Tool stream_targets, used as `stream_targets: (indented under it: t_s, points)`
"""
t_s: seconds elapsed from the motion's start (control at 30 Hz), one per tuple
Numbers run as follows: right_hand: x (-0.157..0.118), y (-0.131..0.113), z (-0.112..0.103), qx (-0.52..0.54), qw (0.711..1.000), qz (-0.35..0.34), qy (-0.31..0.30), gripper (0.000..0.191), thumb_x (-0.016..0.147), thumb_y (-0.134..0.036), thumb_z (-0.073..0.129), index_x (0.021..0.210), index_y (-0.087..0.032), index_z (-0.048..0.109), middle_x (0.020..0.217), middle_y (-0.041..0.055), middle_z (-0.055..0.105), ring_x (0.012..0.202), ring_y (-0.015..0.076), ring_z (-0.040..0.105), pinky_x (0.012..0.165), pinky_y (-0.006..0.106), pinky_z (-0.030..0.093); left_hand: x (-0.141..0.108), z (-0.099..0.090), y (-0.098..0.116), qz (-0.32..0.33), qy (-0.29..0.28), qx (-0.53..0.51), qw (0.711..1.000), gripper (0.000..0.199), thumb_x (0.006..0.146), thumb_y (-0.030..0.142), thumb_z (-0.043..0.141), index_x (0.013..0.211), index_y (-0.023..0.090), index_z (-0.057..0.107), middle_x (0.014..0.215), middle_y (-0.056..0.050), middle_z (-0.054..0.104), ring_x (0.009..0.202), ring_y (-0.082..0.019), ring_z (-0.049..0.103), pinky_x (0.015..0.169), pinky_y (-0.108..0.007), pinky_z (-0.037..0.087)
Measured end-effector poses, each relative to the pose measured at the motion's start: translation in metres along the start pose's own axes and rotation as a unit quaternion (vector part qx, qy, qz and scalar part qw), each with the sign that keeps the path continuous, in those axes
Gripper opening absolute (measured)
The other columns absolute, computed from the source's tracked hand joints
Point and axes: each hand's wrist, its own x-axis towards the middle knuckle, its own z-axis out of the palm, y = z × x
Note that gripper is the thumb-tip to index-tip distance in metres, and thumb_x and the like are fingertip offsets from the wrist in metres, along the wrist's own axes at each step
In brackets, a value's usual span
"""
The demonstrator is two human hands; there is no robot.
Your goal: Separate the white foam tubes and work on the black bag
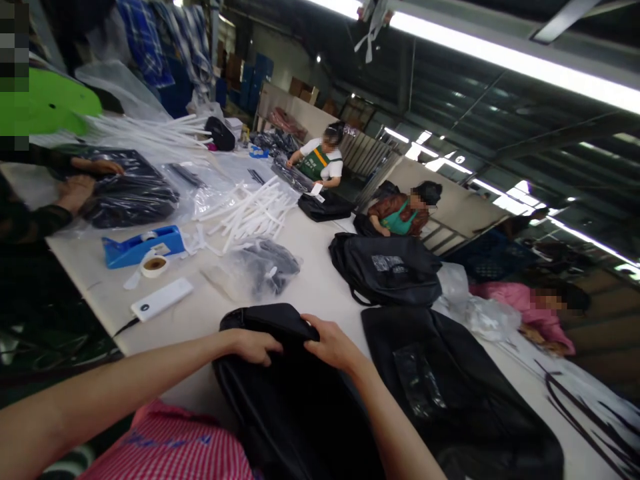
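A black bag lies at the table's front edge, close to my body, its top flap raised. My left hand is at the upper left of the bag, with its fingers bent into the dark fabric. On the flap's right corner, my right hand grips the edge between thumb and fingers. Another black bag with a clear pocket lies flat to the right. Behind it rests a further black bag. A clear plastic bag with dark contents sits just beyond my hands.
On the left are a blue tape dispenser, a tape roll and a white power strip. White strips lie beyond. A co-worker's hands touch a plastic-wrapped black item; several people stand along the table. Dark cords lie at right.
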Motion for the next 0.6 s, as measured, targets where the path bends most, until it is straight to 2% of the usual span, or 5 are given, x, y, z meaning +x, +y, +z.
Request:
stream_targets:
  t_s: [0.17,0.3,0.4,0.5,0.6]
  points:
    - [-0.05,0.041,-0.015,0.077,0.993,0.08,0.031,0.08,0.063,-0.021,0.075,0.139,-0.02,0.049,0.144,0.0106,0.054,0.132,0.0277,0.05,0.116,0.043,0.034,-0.006,-0.016,0.001,0.0,-0.022,-0.02,1.0,0.047,0.082,0.013,0.052,0.128,0.016,0.061,0.133,-0.011,0.063,0.123,-0.023,0.058,0.107,-0.033,0.043]
    - [-0.128,0.086,-0.013,0.126,0.967,0.198,0.098,0.058,0.081,-0.048,0.061,0.13,-0.018,0.058,0.138,0.013,0.058,0.128,0.0278,0.054,0.114,0.049,0.035,-0.021,-0.016,-0.007,0.013,-0.103,-0.008,0.995,0.049,0.075,0.014,0.064,0.124,0.022,0.066,0.145,-0.011,0.052,0.133,-0.028,0.049,0.113,-0.041,0.037]
    - [-0.194,0.109,0.002,0.146,0.93,0.296,0.16,0.06,0.083,-0.056,0.054,0.125,-0.014,0.062,0.135,0.0177,0.06,0.128,0.0311,0.053,0.114,0.053,0.034,-0.027,-0.004,-0.005,0.012,-0.064,0.059,0.996,0.054,0.068,0.012,0.071,0.121,0.025,0.068,0.145,-0.012,0.051,0.137,-0.034,0.044,0.116,-0.052,0.029]
    - [-0.252,0.118,0.031,0.196,0.881,0.388,0.189,0.073,0.083,-0.068,0.047,0.134,-0.016,0.054,0.139,0.0197,0.056,0.129,0.0358,0.052,0.094,0.056,0.052,-0.024,-0.004,0.021,0.006,-0.014,0.079,0.997,0.05,0.069,0.011,0.071,0.117,0.025,0.07,0.139,-0.013,0.058,0.131,-0.034,0.051,0.113,-0.046,0.037]
    - [-0.293,0.122,0.068,0.305,0.829,0.41,0.224,0.083,0.08,-0.075,0.045,0.142,-0.02,0.043,0.149,0.0166,0.046,0.133,0.034,0.048,0.089,0.051,0.056,-0.014,-0.014,0.073,0.045,-0.052,0.057,0.996,0.031,0.079,0.021,0.066,0.109,0.027,0.072,0.122,-0.007,0.069,0.115,-0.029,0.063,0.101,-0.038,0.047]
